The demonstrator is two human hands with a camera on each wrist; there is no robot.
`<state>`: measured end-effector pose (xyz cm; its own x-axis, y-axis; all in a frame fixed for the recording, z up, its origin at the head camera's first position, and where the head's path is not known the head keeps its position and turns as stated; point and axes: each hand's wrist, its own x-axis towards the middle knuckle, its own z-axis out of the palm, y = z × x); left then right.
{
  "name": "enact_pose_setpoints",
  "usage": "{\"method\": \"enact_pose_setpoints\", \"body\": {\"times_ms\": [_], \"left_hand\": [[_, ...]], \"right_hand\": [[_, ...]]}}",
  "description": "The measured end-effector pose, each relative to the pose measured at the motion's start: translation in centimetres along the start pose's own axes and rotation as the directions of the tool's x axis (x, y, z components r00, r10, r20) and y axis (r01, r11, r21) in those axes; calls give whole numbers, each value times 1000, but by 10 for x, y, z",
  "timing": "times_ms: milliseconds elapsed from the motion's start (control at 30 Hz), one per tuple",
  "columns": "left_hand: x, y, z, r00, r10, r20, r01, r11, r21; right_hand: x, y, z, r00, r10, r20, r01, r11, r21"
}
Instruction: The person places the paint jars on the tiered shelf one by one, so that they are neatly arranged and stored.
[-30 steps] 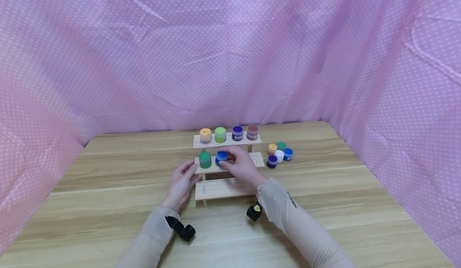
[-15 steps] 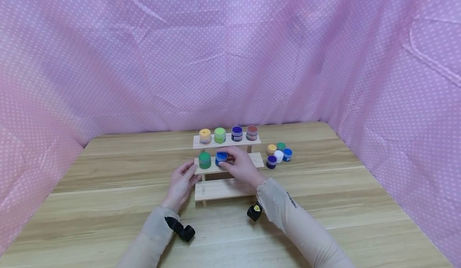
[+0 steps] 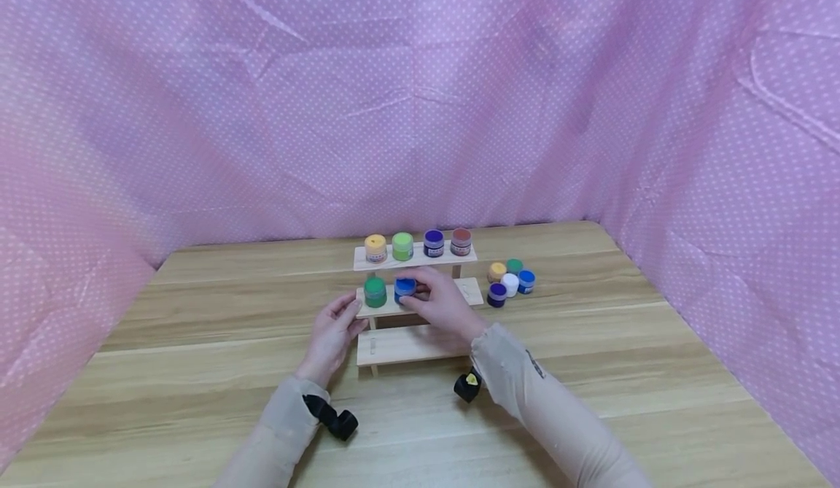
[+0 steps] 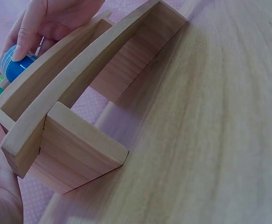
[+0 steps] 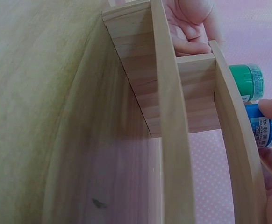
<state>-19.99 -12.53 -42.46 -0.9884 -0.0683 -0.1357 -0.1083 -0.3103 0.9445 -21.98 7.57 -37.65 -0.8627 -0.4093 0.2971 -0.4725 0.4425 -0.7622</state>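
Observation:
A three-tier wooden stand [image 3: 410, 346] stands on the table. My right hand [image 3: 446, 304] pinches a blue paint jar [image 3: 403, 292] between thumb and fingers at the middle tier. In the right wrist view that blue jar [image 5: 263, 127] is upright against the board, label showing. Just left of it on the same tier is a dark green paint jar [image 3: 375, 292]. My left hand [image 3: 331, 335] holds the left end of the middle tier, thumb and fingers at its edge; some of its fingers are hidden in the left wrist view.
Yellow, light green [image 3: 402, 246], purple and brown jars line the top tier. Right of the stand, several more jars cluster on the table: yellow, green, white [image 3: 509, 284], blue and purple. Pink dotted cloth [image 3: 420, 109] hangs behind and at the sides.
Both hands keep their places, the right on the blue paint jar and the left at the stand. Only a slight shift of the whole head view shows.

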Motion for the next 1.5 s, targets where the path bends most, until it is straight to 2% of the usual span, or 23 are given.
{"method": "enact_pose_setpoints", "body": {"times_ms": [867, 1133, 1500], "left_hand": [[0, 2, 0, 1000, 5, 4, -5, 1000, 15], [1, 1, 0, 1000, 0, -1, 0, 1000, -1], [4, 0, -1, 1000, -7, 7, 7, 1000, 2]], "right_hand": [[0, 3, 0, 1000, -24, 7, 24, 1000, 10], [1, 2, 0, 1000, 0, 11, 0, 1000, -27], [1, 1, -8, 1000, 7, 27, -7, 1000, -10]]}}
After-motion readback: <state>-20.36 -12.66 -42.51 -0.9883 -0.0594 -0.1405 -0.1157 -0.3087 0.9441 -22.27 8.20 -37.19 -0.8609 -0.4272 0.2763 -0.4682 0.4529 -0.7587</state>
